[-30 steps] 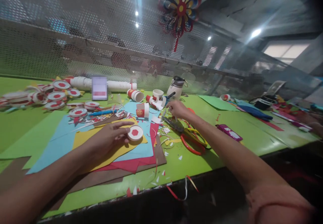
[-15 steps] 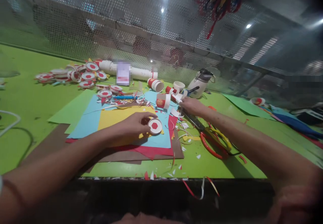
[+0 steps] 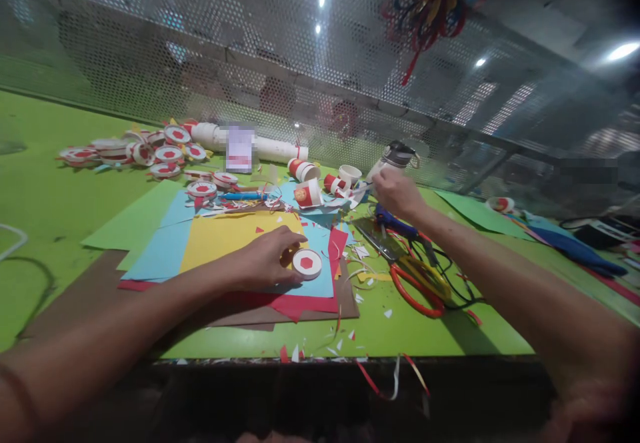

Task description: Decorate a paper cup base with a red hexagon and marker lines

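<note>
My left hand (image 3: 277, 256) is closed at the edge of a round white paper disc (image 3: 307, 264) with a red hexagon in its middle, just above the layered coloured paper. My right hand (image 3: 396, 193) is raised by the bottle, fingers curled together; what they hold, if anything, is hidden. White paper strips (image 3: 359, 193) lie close to its fingertips. Below it rest a blue glue gun (image 3: 395, 220) with a black cable and scissors (image 3: 417, 290) with red and yellow handles. A red-and-white paper cup (image 3: 309, 194) lies on its side between the hands.
Finished-looking red-and-white discs (image 3: 169, 154) are heaped at the back left, beside a long row of stacked white cups (image 3: 280, 148). A bottle (image 3: 395, 156) with a dark lid stands behind my right hand. Paper scraps (image 3: 388, 313) litter the green table (image 3: 240, 343).
My right hand has moved up and slightly right, uncovering the blue glue gun beneath. My left hand keeps the disc, which has tilted a little. The view has shifted slightly.
</note>
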### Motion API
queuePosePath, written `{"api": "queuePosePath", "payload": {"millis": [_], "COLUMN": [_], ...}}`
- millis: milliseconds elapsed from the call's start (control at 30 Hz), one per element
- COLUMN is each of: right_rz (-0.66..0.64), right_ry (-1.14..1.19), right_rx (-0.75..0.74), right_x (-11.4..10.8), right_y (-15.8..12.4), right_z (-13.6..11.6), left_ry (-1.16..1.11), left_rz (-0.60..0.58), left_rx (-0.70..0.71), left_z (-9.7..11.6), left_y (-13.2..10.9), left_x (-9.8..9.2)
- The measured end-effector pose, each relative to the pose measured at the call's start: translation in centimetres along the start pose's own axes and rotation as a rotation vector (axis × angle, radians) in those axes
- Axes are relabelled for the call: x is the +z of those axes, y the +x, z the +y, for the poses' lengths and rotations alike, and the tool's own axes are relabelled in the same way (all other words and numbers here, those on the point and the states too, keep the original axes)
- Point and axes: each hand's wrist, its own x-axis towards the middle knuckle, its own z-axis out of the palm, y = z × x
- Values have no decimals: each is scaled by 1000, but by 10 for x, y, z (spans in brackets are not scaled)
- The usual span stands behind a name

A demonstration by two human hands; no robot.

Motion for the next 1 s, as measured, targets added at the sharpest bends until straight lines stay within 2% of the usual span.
{"api": "queuePosePath", "payload": {"millis": [133,200,267,400,467,533,667,800,1000], "right_rz": [196,255,253,128,-15,-128,-211,-247,-247], "right_ry": [256,433,638,1123,1512,1719,1852,1881,1918], "right_rx": [207,282,308,256,248,225,216,342,452], "right_x": [-17,-25,-33,-51,-57,-56,-39,-22,-9], "right_y": [-17,-32,-49,-76,-80,-80,-79,-86,-94], "right_z": [5,-6,-26,-72,-88,-97,-109,-123,-135], "left_ry": [67,74,85,132,160,175,178,196,254], "left_rz": [-29,-19,-4,17,21,16,-39,-74,-61], "left_rx": [-10,-1,28,84,78,58,44,55,70], "left_z": [4,5,5,5,7,9,10,7,7], "left_y": [-1,-2,-2,-3,-3,-3,-2,0,2], "left_x": [2,3,5,6,4,1,-1,2,9]}}
